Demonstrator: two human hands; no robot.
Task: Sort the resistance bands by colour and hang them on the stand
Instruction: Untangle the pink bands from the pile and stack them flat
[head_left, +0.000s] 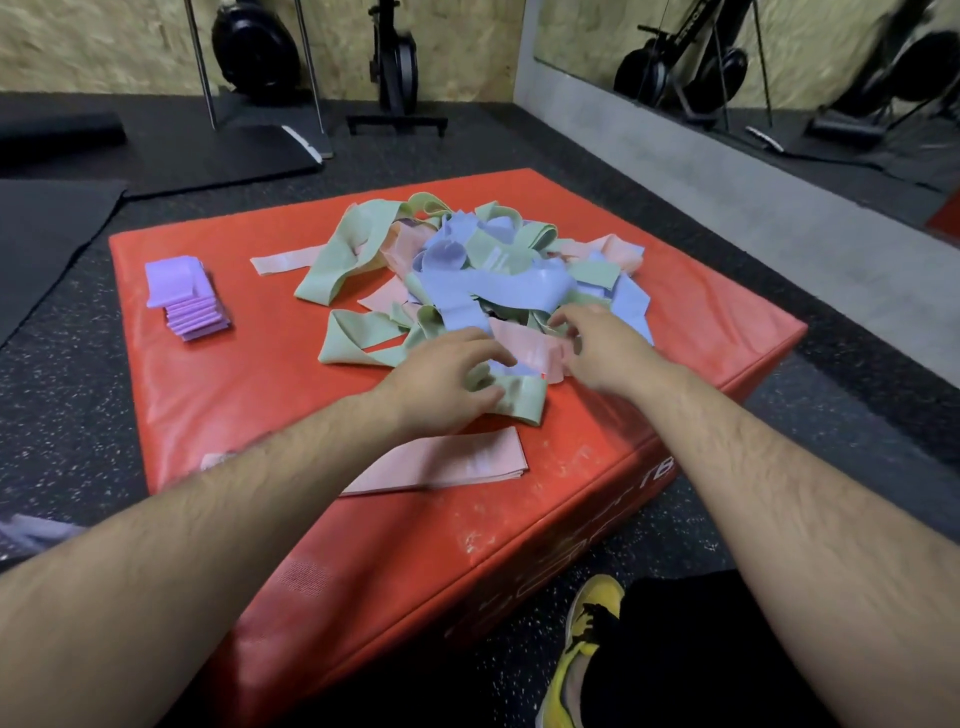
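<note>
**Mixed resistance bands on a red padded box (234, 395), hands close together at the heap's near edge.**
A green band (524, 397) is pinched by the left hand (447, 384). The right hand (605, 348) is set with bent fingers on the green, blue and pink pile (493, 270) at centre frame; its grip cannot be told. Purple bands (182, 296) are stacked at left. On the box side only "TB" (657, 470) is legible.

We see a bright red mat (208, 395) and a black floor (62, 364) flecked with white. The heap of bands (483, 270) mixes pale green, light blue and salmon pink. The folded stack (182, 296) is all lilac. One green band (522, 397) is pale sage, one pink band (457, 460) dusty rose. The shoe (589, 631) is yellow and black.
</note>
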